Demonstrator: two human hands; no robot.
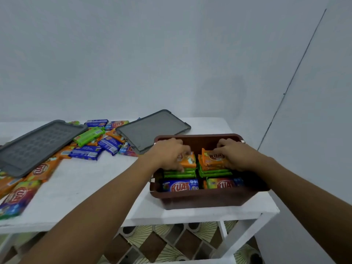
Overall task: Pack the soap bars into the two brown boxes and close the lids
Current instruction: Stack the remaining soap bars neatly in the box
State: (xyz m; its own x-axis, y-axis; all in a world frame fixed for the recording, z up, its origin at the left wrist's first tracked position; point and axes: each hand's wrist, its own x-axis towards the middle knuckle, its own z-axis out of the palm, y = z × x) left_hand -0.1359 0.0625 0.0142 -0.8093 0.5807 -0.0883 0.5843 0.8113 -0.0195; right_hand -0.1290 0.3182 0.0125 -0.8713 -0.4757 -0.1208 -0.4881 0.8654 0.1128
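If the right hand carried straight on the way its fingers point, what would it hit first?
Probably the far wall of the brown box, just beyond the orange soap bar the right hand grips; depth is unclear, so the left hand might come first.

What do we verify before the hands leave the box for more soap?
1. Left hand on left orange-wrapped soap bar, grip blurred: cannot tell.
2. Right hand grips right orange-wrapped soap bar: ok.
3. Brown plastic box has free space behind the bars: ok.
4. Grey plastic lids, right and left, off, on white table: ok.
5. Loose soap bars waiting left of box: ok.
6. Second brown box in view: not ok.
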